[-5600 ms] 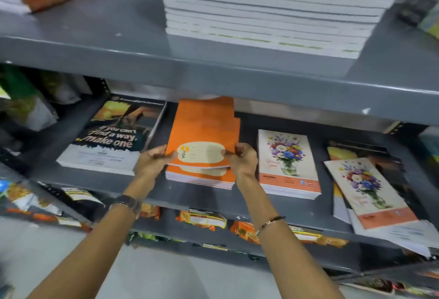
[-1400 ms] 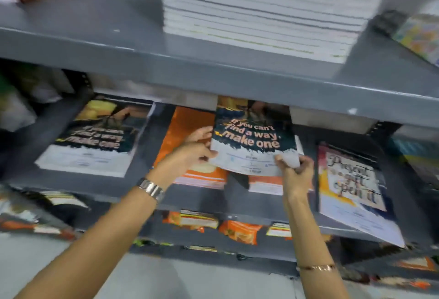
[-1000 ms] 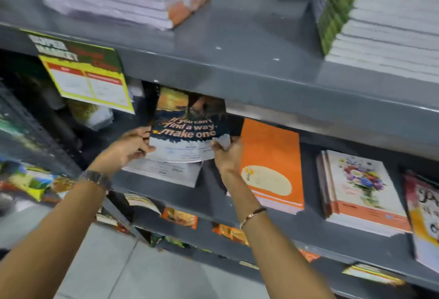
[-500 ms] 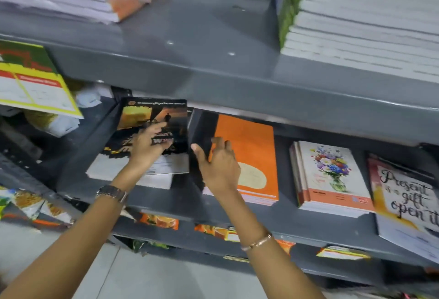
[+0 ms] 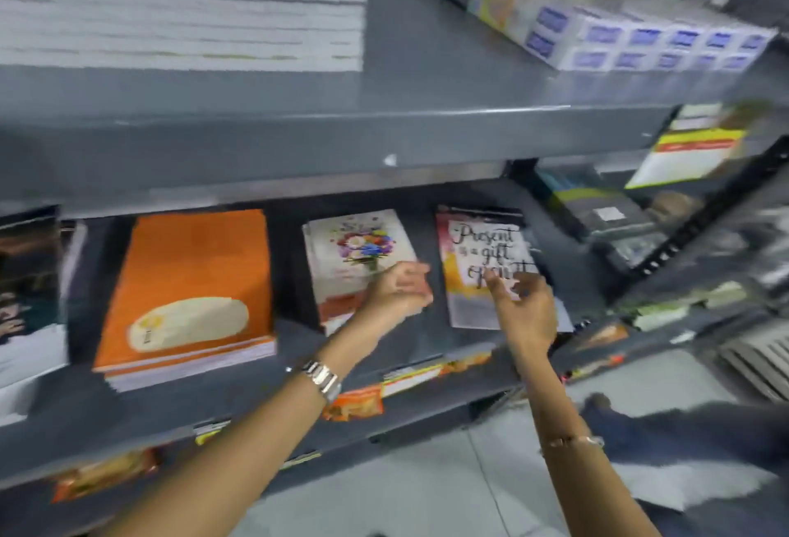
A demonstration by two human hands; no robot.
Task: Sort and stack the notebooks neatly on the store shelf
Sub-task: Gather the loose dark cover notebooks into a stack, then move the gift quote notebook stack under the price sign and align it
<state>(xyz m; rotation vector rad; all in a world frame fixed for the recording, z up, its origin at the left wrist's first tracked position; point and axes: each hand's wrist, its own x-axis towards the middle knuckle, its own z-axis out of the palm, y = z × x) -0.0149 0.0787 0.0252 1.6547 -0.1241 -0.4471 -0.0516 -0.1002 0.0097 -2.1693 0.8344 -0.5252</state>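
At centre frame, the left hand (image 5: 397, 293) hovers loosely open over the flower notebooks (image 5: 354, 254) on the grey shelf (image 5: 427, 336); the right hand (image 5: 523, 308), fingers spread, reaches the lettered notebook (image 5: 478, 246) beside them.

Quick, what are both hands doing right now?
Left hand: open, empty, over the flower notebooks.
Right hand: open, empty, over the lettered notebook.

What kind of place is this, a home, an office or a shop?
Most likely a shop, probably one selling stationery. Grey metal shelving holds separate piles of identical notebooks, such as the orange notebooks and the floral notebooks. A yellow price label hangs at a shelf edge, and snack packets lie on the shelf below.
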